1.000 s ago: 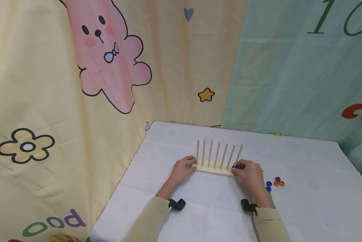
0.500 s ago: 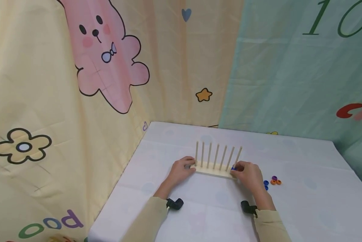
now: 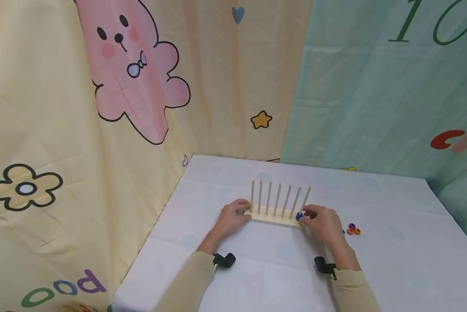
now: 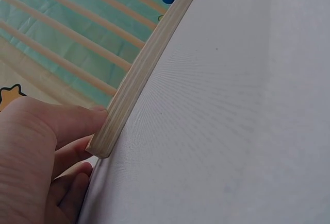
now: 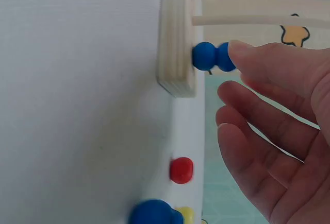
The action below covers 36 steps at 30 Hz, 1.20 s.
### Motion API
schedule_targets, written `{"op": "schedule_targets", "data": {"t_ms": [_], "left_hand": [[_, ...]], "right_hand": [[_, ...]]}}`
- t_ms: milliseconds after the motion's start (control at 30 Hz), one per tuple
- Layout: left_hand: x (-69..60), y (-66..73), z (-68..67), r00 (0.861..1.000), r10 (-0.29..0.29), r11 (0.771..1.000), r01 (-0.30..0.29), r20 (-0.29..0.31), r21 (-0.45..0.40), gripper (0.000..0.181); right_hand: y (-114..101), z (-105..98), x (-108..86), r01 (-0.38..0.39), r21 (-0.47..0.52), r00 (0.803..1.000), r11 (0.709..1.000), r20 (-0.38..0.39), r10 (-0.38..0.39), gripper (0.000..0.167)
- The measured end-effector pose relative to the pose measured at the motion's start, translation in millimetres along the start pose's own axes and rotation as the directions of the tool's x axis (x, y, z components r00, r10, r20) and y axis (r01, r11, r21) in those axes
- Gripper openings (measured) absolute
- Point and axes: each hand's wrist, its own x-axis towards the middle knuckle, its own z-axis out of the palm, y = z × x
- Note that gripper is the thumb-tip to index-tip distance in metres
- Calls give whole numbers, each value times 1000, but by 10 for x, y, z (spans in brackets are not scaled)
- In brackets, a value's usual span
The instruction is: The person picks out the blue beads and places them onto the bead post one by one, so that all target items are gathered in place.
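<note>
A pale wooden peg board (image 3: 274, 219) with several upright dowels stands on the white table. My left hand (image 3: 232, 217) grips its left end; in the left wrist view the thumb lies on one side of the base and fingers curl round the end. Two blue beads are stacked on the rightmost dowel. The lower bead (image 5: 204, 56) sits against the base, and the upper bead (image 5: 226, 57) touches it. At the upper bead, my right hand (image 3: 322, 223) pinches with thumb and index finger, while its other fingers curl loosely apart from the board.
Right of my right hand lie a purple bead (image 3: 351, 226) and two orange beads (image 3: 354, 232). A red bead (image 5: 181, 170), a blurred blue bead (image 5: 150, 212) and a yellow bead (image 5: 186, 214) show in the right wrist view. Printed curtains (image 3: 233, 86) hang behind the table.
The right hand has shifted slightly right relative to the board, so the blue beads on the end dowel show more fully. The left hand keeps its grip. The head view has drifted a little.
</note>
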Motion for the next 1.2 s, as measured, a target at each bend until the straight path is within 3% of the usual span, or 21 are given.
{"op": "schedule_targets", "data": {"t_ms": [300, 433, 700, 1033, 1200], "left_hand": [[62, 7, -24, 1000, 24, 999, -24, 0, 22, 38], [58, 4, -19, 1000, 13, 1000, -13, -12, 11, 37], [16, 11, -16, 1000, 8, 1000, -8, -10, 5, 36], [3, 24, -25, 1000, 12, 1000, -12, -23, -4, 36], [1, 5, -4, 1000, 9, 1000, -10, -19, -4, 36]], "right_hand": [[71, -278, -65, 112, -51, 992, 992, -59, -115, 27], [178, -367, -104, 126, -61, 989, 990, -75, -130, 26], [414, -500, -216, 66, -90, 995, 994, -72, -72, 25], [670, -624, -285, 16, -112, 1000, 994, -13, -17, 25], [765, -654, -307, -1, -98, 999, 995, 52, 6, 25]]}}
